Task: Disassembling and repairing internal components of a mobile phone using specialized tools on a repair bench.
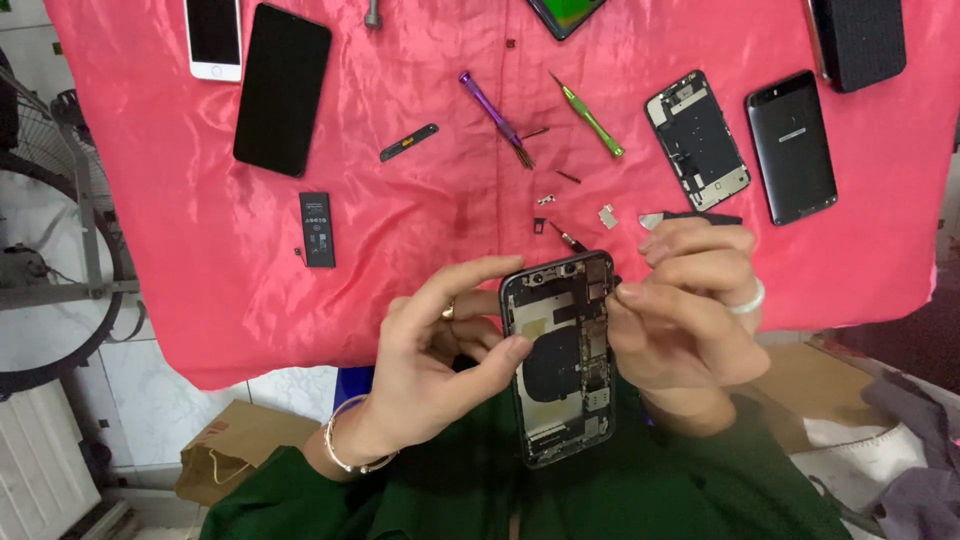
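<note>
**Opened phone held over the pink cloth**

Squarely between my two hands sits the opened black phone body with its bare circuitry and round coil (pixel 562 358), tilted a little and facing up at me. My left hand (pixel 440 355) wraps it from the left: the index finger lies across the top edge, the thumb presses the left rim, and the other fingers are folded behind, so the hand is closed on the phone. My right hand (pixel 685 310) is curled against the phone's upper right edge, fingertips pinched together there; I cannot tell whether anything small is held between them.

Just beyond the grip, on the crumpled pink satin cloth (pixel 420 210), lie loose small metal brackets and screws (pixel 578 205). Farther out from the hands rest a purple-handled screwdriver (pixel 495 117) and a green-handled screwdriver (pixel 587 115), side by side but apart. Beyond my right hand lie a second stripped phone frame (pixel 697 138) and a dark grey phone lying back-up (pixel 791 146). Out past my left hand are a small black rectangular battery (pixel 317 229) and a black-screened phone lying face up (pixel 282 88).
</note>
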